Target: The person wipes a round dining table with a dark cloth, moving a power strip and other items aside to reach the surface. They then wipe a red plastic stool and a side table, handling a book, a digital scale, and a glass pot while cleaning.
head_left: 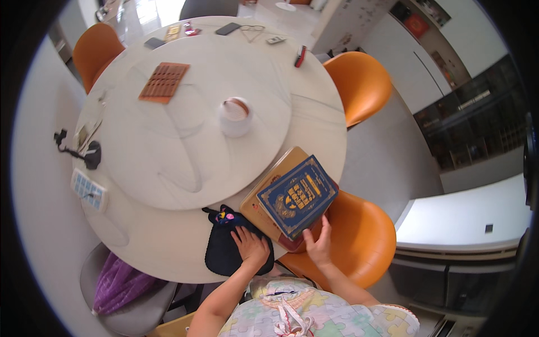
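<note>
My left hand lies palm down with fingers spread on a black cloth pouch. The pouch has ear-like corners and a small patch of colourful decoration at its top. Just right of it, a navy blue book with gold ornament lies tilted on a larger tan book or case. A dark red edge shows underneath at the near corner. My right hand is at the stack's near right corner, thumb and fingers apart and touching the edge; what its fingertips meet is partly hidden.
A white turntable carries a white cup-like container and a brown slatted piece. Phones, glasses and small items line the far rim. A black stand is at left. Orange chairs border the table.
</note>
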Demonstrator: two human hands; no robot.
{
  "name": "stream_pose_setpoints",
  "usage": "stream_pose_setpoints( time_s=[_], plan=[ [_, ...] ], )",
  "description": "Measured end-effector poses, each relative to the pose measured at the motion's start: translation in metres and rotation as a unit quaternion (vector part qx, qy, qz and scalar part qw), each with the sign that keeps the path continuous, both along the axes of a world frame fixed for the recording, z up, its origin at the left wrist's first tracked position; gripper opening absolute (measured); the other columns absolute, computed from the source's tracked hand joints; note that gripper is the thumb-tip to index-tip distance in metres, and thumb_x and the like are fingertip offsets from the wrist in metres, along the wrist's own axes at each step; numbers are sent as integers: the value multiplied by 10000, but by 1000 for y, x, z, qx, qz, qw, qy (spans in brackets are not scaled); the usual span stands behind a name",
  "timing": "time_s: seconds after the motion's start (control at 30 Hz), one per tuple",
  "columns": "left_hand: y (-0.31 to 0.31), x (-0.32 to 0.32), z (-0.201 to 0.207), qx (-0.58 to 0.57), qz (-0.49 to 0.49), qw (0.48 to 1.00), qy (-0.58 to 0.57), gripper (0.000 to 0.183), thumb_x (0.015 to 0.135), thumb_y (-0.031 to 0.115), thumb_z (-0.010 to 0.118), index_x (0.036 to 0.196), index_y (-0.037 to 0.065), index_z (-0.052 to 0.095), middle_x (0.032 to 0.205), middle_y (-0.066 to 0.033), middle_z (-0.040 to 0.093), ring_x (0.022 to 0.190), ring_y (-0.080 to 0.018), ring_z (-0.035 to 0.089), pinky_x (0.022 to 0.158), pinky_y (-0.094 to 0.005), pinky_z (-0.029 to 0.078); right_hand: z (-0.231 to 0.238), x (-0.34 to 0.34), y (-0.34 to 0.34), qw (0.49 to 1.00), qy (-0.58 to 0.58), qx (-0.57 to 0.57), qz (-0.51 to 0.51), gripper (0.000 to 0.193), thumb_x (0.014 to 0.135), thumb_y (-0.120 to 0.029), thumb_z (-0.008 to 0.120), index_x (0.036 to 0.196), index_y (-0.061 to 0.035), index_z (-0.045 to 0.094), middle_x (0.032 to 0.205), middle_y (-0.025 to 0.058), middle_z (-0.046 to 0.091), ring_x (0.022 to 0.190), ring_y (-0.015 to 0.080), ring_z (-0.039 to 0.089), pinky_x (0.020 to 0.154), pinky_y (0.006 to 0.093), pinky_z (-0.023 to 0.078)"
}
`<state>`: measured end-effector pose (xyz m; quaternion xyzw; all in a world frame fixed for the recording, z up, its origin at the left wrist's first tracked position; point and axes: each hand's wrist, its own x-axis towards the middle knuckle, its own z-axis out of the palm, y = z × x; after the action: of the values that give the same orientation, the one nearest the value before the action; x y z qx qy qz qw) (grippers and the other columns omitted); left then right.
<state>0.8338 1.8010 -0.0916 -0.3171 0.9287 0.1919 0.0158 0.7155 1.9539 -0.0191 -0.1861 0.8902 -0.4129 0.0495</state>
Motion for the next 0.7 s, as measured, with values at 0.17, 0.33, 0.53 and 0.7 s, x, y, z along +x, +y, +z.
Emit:
stream_pose_setpoints(
  time_s=[0.17,0.33,0.53,0.7],
  plan=[
    [-9,-18,-58,-40,-29,994,101,553,855,309,484,1097,-182,556,1335,-354,408,1341,-482,239,1110,-598,48,-95,30,-24,994,96,-44,-17,1082,709,-303,806,1456,44,105,1431,318,242,1317,437,311,1045,445,330],
    [-12,-15,-93,-82,-72,982,156,527,861,295,488,1102,-170,550,1272,-336,475,1260,-477,349,1091,-602,131,-113,-6,-18,995,17,-97,19,1117,633,-247,859,1455,31,157,1418,247,348,1278,372,408,1032,392,367],
    [-12,-12,-138,-109,-130,966,193,548,870,301,487,1134,-176,536,1277,-325,470,1261,-443,359,1096,-569,160,-143,-59,0,989,5,-126,74,1101,609,-217,851,1466,-10,191,1372,168,457,1267,257,446,1036,320,363],
    [-14,-16,-164,-137,-132,968,166,599,884,319,468,1214,-182,470,1340,-310,418,1289,-422,333,1098,-552,170,-164,-85,-1,994,-21,-103,42,1159,610,-264,849,1483,-6,132,1406,184,426,1280,250,440,1044,295,353]
  ],
)
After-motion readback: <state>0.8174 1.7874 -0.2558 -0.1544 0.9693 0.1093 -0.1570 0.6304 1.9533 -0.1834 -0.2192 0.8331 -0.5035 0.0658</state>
